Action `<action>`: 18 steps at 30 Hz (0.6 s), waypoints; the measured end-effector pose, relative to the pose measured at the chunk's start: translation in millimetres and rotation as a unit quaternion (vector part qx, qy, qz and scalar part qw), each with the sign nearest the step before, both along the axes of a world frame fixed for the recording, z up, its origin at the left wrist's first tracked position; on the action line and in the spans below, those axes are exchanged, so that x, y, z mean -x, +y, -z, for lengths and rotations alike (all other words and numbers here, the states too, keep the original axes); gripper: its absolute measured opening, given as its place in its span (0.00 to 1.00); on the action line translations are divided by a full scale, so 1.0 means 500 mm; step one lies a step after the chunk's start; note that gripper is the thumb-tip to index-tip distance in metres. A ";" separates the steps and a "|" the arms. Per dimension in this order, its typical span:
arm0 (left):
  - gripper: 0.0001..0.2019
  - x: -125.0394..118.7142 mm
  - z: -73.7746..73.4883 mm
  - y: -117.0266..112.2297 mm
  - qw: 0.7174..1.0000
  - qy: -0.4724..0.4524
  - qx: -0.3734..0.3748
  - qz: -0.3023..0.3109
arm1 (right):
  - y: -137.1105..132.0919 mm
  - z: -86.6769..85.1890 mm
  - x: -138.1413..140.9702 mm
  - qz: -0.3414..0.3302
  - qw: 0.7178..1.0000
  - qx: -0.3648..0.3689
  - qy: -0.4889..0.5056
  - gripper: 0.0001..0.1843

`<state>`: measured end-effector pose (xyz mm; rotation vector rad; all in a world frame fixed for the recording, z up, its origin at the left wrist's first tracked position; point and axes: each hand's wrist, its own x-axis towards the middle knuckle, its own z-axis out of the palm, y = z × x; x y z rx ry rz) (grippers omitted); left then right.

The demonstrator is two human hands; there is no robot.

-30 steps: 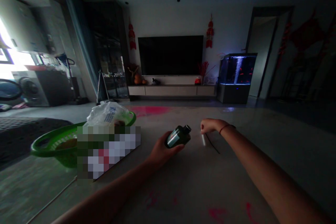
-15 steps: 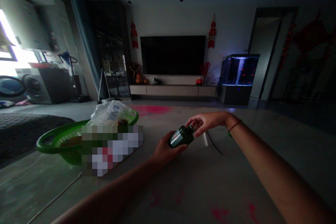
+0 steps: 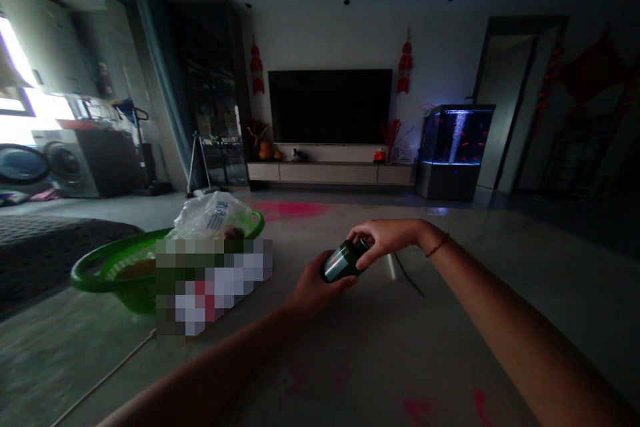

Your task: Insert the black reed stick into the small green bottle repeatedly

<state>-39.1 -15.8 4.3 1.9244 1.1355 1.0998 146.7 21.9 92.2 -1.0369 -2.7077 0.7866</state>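
Note:
A small dark green bottle (image 3: 341, 263) with a pale label lies tilted in my left hand (image 3: 314, 287), its neck pointing right and up. My left fingers and thumb wrap round its body. Over the neck end, my right hand (image 3: 387, 240) is closed, with fingers behind the shoulder and the thumb on the near side. The bottle's mouth is partly covered by these fingers. Just beyond my right hand, a short white strip (image 3: 391, 268) and a thin dark cord or tube (image 3: 411, 278) show on the grey tabletop (image 3: 360, 347).
To the left stands a green plastic basket (image 3: 93, 283) holding a white plastic bag (image 3: 213, 215). A blurred-out box (image 3: 220, 290) sits before it, near a thin pale cord (image 3: 103, 383). Farther back are a television (image 3: 330, 107) and a lit fish tank (image 3: 456, 137).
My right hand has moved slightly left and farther over the bottle's neck and shoulder, its thumb now lower on the bottle. The left hand and bottle stay nearly in place.

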 end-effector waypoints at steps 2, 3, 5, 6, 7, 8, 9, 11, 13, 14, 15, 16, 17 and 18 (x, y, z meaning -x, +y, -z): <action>0.26 -0.001 -0.001 -0.001 1.000 -0.004 0.008 -0.003 | -0.004 -0.003 0.003 0.008 1.000 -0.021 0.002 0.32; 0.26 -0.002 -0.001 -0.001 1.000 -0.006 0.014 -0.005 | -0.006 -0.005 0.005 0.012 0.999 -0.033 0.001 0.31; 0.25 -0.003 -0.002 -0.001 1.000 -0.014 0.023 -0.003 | -0.009 -0.009 0.007 0.018 0.998 -0.052 -0.003 0.30; 0.25 -0.003 -0.003 -0.001 1.000 -0.018 0.024 0.001 | -0.011 -0.010 0.008 0.021 0.998 -0.060 -0.005 0.30; 0.25 -0.003 -0.003 -0.001 0.999 -0.022 0.024 0.005 | -0.012 -0.011 0.009 0.023 0.997 -0.068 -0.006 0.30; 0.25 -0.003 -0.002 0.000 0.999 -0.026 0.024 0.009 | -0.012 -0.011 0.010 0.026 0.997 -0.076 -0.008 0.29; 0.25 -0.003 -0.002 0.000 0.999 -0.030 0.023 0.012 | -0.013 -0.011 0.011 0.028 0.996 -0.084 -0.009 0.29; 0.27 -0.003 0.000 0.002 0.999 -0.038 0.027 0.016 | -0.014 -0.012 0.012 0.030 0.995 -0.096 -0.012 0.28; 0.28 -0.002 0.004 0.005 0.998 -0.052 0.034 0.030 | -0.016 -0.015 0.010 0.036 0.994 -0.106 -0.009 0.27; 0.28 -0.002 0.007 0.006 0.996 -0.062 0.038 0.041 | -0.017 -0.017 0.008 0.040 0.993 -0.109 -0.006 0.27; 0.29 -0.001 0.010 0.008 0.995 -0.072 0.044 0.053 | -0.017 -0.020 0.005 0.045 0.993 -0.110 -0.002 0.26; 0.30 -0.001 0.012 0.010 0.993 -0.081 0.050 0.065 | -0.018 -0.022 0.000 0.050 0.993 -0.110 0.001 0.26; 0.31 -0.001 0.014 0.013 0.992 -0.089 0.057 0.073 | -0.018 -0.025 -0.006 0.056 0.992 -0.109 0.002 0.26; 0.31 -0.001 0.016 0.015 0.991 -0.094 0.065 0.076 | -0.017 -0.027 -0.012 0.064 0.992 -0.108 0.000 0.26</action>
